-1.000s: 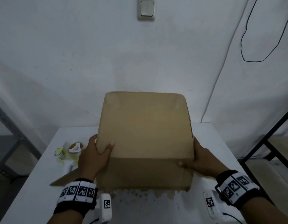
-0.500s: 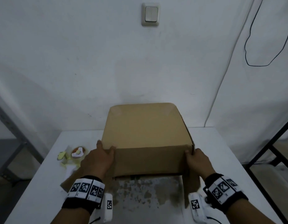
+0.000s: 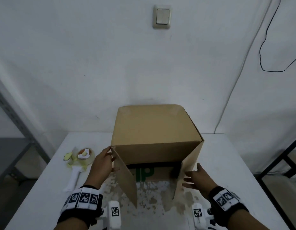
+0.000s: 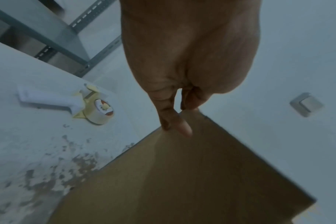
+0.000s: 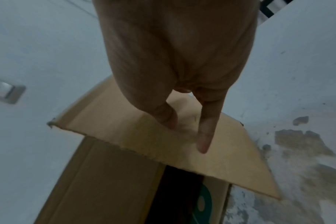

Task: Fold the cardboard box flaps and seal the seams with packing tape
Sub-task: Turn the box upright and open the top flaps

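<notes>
White wall and worn white table (image 3: 49, 188): flap-folding is under way, no tape on yet.
Left hand (image 3: 103, 161) pinches the left flap (image 3: 125, 176) near its hinge corner; right hand (image 3: 198, 178), fingers straight, presses the right flap (image 3: 188, 171). Next, probably, swing both inward. Plain brown cardboard box (image 3: 153, 127) lies centre-frame, open end nearest; tape dispenser (image 3: 79, 163) rests at lower left.

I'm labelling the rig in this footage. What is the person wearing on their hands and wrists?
Both hands are bare, without gloves or sleeves. The left wrist and right wrist each carry a black band wrapped by a white strip of square black-and-white code markers. A white block with one such marker sits beside each wrist.
</notes>
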